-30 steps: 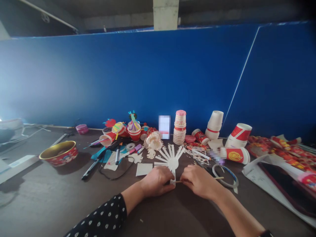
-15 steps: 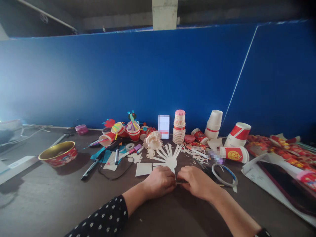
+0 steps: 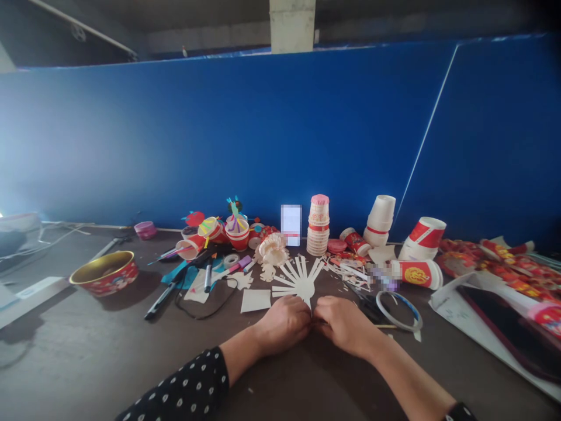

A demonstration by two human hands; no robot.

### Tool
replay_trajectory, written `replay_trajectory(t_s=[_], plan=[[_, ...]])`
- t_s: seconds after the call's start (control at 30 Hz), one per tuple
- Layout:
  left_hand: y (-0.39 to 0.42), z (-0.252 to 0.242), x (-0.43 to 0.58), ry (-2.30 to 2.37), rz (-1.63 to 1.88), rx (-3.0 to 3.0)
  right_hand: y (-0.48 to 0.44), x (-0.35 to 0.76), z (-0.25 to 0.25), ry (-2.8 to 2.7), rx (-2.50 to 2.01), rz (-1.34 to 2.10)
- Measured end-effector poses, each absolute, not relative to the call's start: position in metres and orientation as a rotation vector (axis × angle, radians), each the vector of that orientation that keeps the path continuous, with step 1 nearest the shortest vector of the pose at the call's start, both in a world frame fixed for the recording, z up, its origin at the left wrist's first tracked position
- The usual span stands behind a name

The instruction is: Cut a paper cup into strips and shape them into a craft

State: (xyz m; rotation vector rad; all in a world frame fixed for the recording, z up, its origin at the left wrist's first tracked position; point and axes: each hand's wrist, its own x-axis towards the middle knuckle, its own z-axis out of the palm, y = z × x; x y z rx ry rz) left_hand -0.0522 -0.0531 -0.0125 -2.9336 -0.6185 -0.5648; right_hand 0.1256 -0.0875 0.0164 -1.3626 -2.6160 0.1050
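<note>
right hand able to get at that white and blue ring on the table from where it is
Probably yes. The right hand lies close to the white and blue ring, with only what look like black scissors lying flat between them. It would first have to leave the paper cut-out.

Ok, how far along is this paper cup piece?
The cutting looks done: the cut paper cup lies splayed into flat strips. In hand: the left hand and right hand meet on its front strip. Left: the other strips look uncurled, unlike the ruffled paper flower behind.
</note>
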Motion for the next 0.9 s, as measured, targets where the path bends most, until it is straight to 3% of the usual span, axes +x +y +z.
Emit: replay_trajectory(t_s=[0.5,0.9], plan=[[-0.049,-0.008,-0.059,-0.805,-0.826,-3.291,-0.085,0.116,0.009,-2.395,-1.603,0.25],[-0.048,-0.016,-0.056,-0.859,-0.847,-3.228,-0.085,0.116,0.011,-2.299,-1.613,0.343]])
